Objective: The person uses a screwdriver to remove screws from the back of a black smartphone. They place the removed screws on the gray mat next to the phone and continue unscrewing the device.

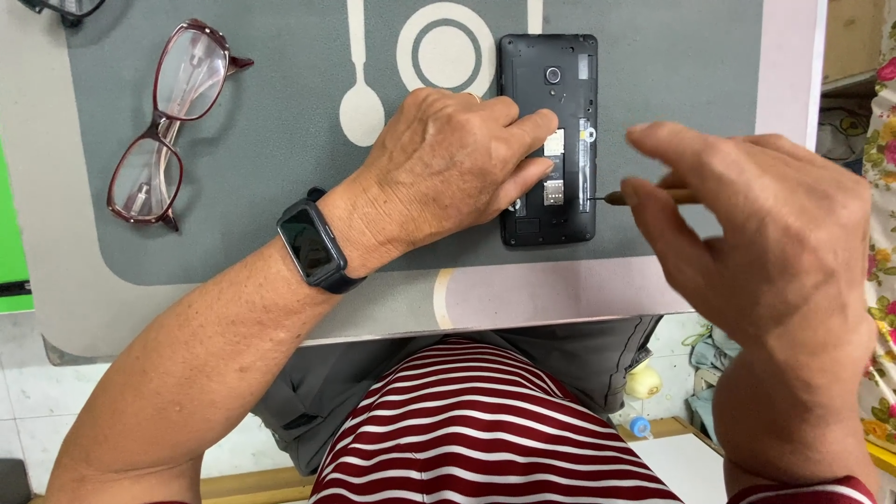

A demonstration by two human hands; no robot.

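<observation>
A black phone (560, 65) with its back cover off lies face down on a grey placemat (280, 140), camera lens and card slots showing. My left hand (448, 163) rests on the mat with its fingertips pressed on the phone's left side and middle. On that wrist sits a dark smartwatch (313, 243). My right hand (756, 224) hovers at the phone's right and grips a small screwdriver (621, 197). Its thin tip touches the phone's right edge.
Dark red framed glasses (168, 121) lie open on the mat's left part. Another pair of glasses (65, 7) peeks in at the top left corner. The table edge (523, 322) runs just above my striped shirt. Floral cloth (882, 187) hangs at the right.
</observation>
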